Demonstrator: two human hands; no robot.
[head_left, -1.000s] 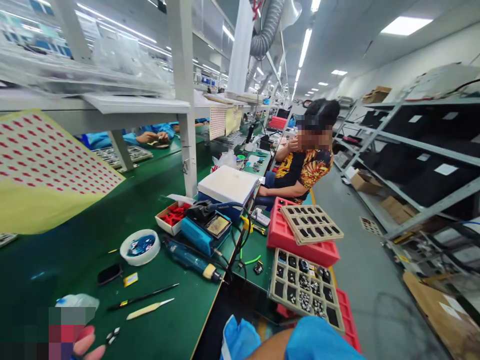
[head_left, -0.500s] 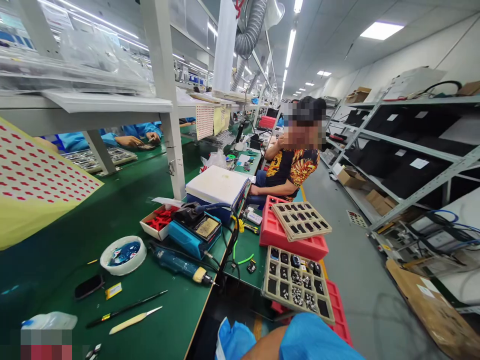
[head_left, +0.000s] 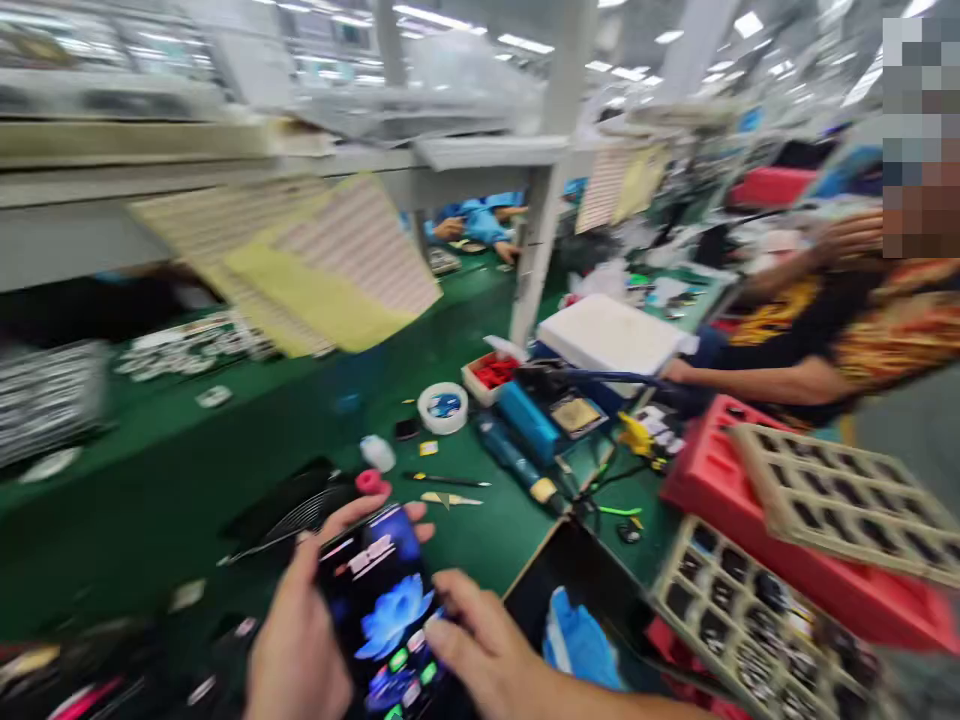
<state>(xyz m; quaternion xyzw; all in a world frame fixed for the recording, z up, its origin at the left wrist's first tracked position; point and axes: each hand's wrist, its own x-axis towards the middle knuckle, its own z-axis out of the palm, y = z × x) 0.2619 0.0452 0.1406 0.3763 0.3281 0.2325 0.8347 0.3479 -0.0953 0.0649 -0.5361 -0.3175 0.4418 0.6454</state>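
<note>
My left hand [head_left: 300, 640] grips a smartphone [head_left: 382, 610] with a lit screen, low in the head view, above the green workbench [head_left: 150, 480]. My right hand [head_left: 487, 650] rests its fingers on the phone's lower right edge and screen. The frame is blurred by motion. Just beyond the phone lie a black-handled tool [head_left: 446, 481] and a cream-handled blade [head_left: 450, 499]. A white bottle with a pink cap [head_left: 373, 465] lies near my left fingertips.
A white bowl [head_left: 442, 407], a box of red parts [head_left: 491, 375], a blue soldering station [head_left: 551, 415] and a blue driver [head_left: 514, 462] stand farther back. Compartment trays [head_left: 832, 500] on red bins [head_left: 720, 490] sit at right beside a seated person [head_left: 840, 320]. Label sheets [head_left: 330, 265] hang from the shelf.
The view has swung left and down. Both my hands and the lit phone have come into view; earlier only fingertips showed at the lower left. The neighbour has shifted to the right edge.
</note>
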